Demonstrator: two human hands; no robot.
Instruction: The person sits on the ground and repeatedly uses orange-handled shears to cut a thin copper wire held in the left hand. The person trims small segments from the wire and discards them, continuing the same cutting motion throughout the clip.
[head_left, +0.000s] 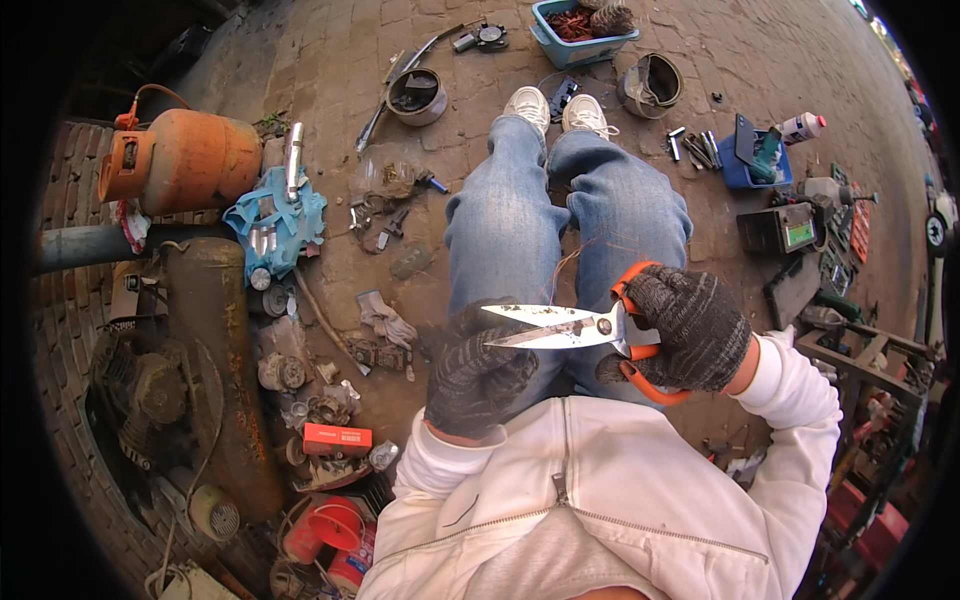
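Note:
A pair of scissors (551, 328) with orange handles lies across my lap, its blades slightly apart and pointing left. My right hand (690, 326), in a dark knit glove, grips the handles. Behind and below the blade tips is my left hand (484, 375), gloved the same way, with curled fingers. The blades cover part of it, and whether it holds anything cannot be made out. Thin copper-coloured wires (574, 259) run loosely over my jeans between the knees, above the blades.
An orange gas cylinder (202, 161) and a rusty tank (214, 375) lie left. A light-blue tub (585, 54) of copper-coloured wire stands beyond my shoes, near two round containers (417, 105). To the right are a battery (776, 229), a blue bin (757, 176) and a metal frame (862, 352).

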